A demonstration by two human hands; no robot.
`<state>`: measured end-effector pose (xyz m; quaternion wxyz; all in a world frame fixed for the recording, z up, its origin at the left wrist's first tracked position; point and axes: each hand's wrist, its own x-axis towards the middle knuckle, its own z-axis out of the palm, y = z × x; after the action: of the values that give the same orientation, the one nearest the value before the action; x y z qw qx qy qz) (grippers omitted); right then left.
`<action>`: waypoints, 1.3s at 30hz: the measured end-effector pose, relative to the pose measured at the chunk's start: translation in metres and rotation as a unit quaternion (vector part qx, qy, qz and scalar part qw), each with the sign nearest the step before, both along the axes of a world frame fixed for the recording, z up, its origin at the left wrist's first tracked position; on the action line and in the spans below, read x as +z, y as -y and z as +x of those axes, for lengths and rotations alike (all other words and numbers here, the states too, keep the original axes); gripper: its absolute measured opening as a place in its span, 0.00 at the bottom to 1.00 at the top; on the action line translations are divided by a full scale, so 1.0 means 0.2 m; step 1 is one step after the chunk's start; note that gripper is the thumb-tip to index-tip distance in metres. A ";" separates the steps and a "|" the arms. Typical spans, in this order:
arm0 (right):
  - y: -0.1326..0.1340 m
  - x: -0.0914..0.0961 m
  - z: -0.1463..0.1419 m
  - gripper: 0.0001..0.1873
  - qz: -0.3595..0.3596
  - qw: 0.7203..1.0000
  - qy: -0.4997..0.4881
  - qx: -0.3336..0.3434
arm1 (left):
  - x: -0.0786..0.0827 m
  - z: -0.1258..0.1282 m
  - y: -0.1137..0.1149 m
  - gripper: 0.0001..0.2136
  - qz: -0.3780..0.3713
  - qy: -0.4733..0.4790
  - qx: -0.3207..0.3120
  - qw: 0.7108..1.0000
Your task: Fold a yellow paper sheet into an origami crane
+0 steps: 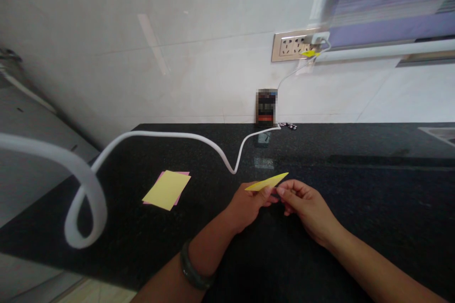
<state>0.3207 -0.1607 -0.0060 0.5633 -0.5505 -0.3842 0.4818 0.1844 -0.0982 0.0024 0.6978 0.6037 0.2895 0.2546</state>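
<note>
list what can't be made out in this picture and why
All in the head view:
- Left hand: some fingers hidden behind the folded yellow paper it holds.
- Right hand: too small at the fingertips to tell whether they touch that paper.
- Pink paper: mostly covered by the yellow sheet.
- Device by the wall: face blurred into blocks.
- White cord: cut off by the left edge.

The location is consistent with a domestic kitchen, as indicated by the dark, speckled, stone-like countertop [373,189] installed against a glossy, pale tiled wall [213,71], the multi-gang socket panel [286,47] mounted on it, and the pale rim [435,132], possibly a sink's, at the far right.
</note>
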 end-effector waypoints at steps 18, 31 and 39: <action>0.02 0.06 -0.02 0.23 0.044 0.994 -0.102 -0.009 | 0.02 -0.01 0.02 0.15 0.275 -0.095 -0.016 0.957; 0.03 0.06 -0.02 0.22 0.037 0.993 -0.112 0.029 | 0.02 -0.01 0.02 0.14 0.311 -0.109 -0.016 0.944; 0.02 0.05 -0.02 0.23 0.045 0.991 -0.117 0.048 | 0.03 -0.01 0.02 0.12 0.294 -0.119 -0.022 0.948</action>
<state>0.3173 -0.1652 0.0032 0.6050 -0.4456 -0.3628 0.5512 0.1832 -0.1027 0.0085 0.4554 0.8143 0.2693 0.2388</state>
